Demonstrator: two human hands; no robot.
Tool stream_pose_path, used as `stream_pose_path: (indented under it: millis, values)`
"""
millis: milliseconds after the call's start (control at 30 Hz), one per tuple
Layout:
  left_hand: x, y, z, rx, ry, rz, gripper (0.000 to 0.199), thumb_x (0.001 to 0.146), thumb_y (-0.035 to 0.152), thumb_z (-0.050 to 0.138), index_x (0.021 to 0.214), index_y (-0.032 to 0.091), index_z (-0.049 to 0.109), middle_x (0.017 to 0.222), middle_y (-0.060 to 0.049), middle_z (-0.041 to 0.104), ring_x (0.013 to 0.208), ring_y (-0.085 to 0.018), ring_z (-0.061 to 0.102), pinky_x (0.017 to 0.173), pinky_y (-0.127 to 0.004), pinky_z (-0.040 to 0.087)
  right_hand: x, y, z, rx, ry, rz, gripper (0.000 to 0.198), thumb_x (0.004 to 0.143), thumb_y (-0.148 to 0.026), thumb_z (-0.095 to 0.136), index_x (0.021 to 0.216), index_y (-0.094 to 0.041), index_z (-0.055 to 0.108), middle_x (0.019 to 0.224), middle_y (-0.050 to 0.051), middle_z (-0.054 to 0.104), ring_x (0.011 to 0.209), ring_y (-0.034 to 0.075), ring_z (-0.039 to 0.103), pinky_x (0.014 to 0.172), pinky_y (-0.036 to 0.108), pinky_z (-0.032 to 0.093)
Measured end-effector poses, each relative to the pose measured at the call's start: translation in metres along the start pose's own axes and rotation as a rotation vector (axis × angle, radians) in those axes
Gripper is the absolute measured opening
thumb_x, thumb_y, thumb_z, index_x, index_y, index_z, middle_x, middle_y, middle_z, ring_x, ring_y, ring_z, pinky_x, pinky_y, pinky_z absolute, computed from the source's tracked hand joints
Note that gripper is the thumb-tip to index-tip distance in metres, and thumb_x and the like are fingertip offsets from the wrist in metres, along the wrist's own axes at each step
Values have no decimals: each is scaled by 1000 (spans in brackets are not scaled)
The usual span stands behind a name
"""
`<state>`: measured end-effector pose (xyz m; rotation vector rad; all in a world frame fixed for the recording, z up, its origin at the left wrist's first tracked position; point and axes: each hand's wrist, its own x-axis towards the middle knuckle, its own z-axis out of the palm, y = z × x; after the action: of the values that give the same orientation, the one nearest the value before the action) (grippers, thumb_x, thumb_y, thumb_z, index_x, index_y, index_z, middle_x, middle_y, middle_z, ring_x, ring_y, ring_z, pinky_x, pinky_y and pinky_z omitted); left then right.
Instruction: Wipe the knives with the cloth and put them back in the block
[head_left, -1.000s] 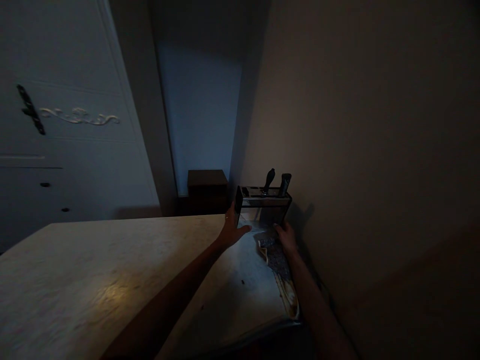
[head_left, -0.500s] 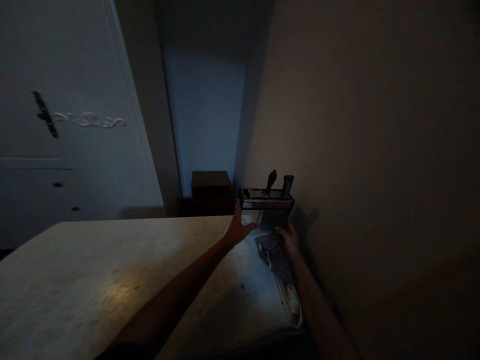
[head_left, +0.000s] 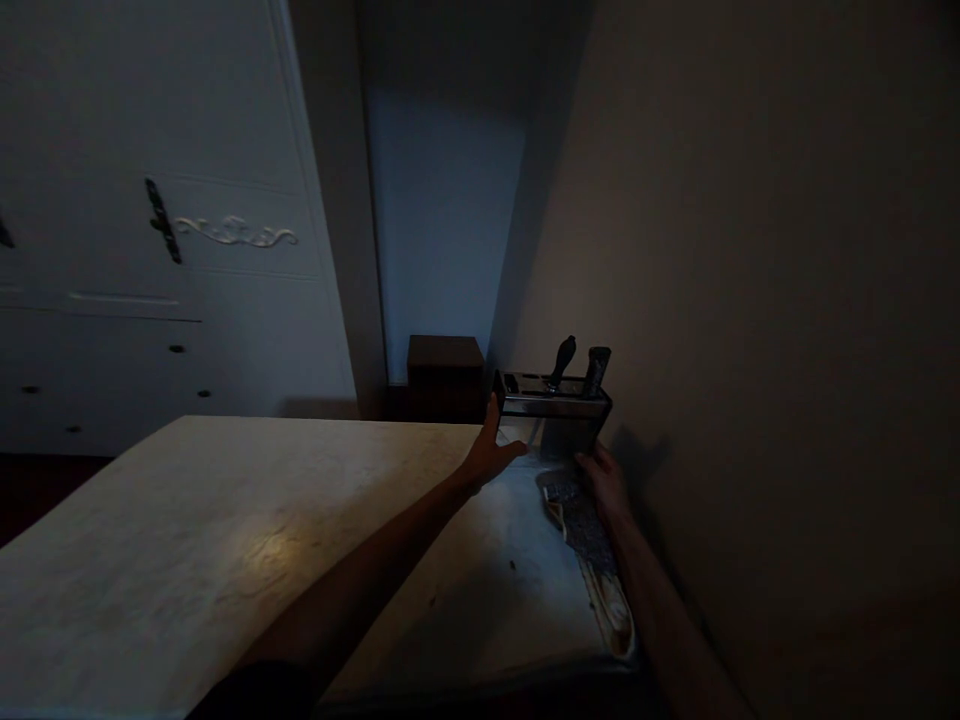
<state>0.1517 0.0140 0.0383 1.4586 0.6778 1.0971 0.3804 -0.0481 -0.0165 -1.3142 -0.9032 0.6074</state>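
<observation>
1. Left hand (head_left: pixel 491 455), thumb spread from fingers, holds one end of the knife holder (head_left: pixel 568 430).
2. Right hand (head_left: pixel 607 482) grips its opposite end, low down.
3. Between both hands, the holder (two dark handles (head_left: pixel 564 362) rising) may touch the table (head_left: pixel 315 480); too dim to tell.
4. Cloth (head_left: pixel 583 525) lies just nearer than the right hand.

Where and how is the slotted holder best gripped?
Probably by its narrow ends, low down, one hand from each side: the slotted holder is upright and long from left to right. The left hand is at its left end, the right hand by its lower right corner. I'd avoid the dark handles jutting from its top; they may slide out.
</observation>
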Motion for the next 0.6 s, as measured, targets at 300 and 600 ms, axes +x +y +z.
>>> stream_pose_path:
  millis: [300,600]
  values:
    - [-18,14,-36,50,52,-9,111,65,15,70,153,24,5,160,-9,12,147,-28,12,118,-44,13,-13,-27,23,-115,-166,-10,38,70,-40,69,106,-27,69,104,3,72,99,25,65,86,39,51]
    - [-41,44,-96,36,63,64,113,64,15,69,153,24,0,160,-8,13,145,-27,17,118,-44,16,-45,-67,84,-87,-235,-103,44,72,-35,66,114,-24,65,116,3,68,116,26,56,99,40,43]
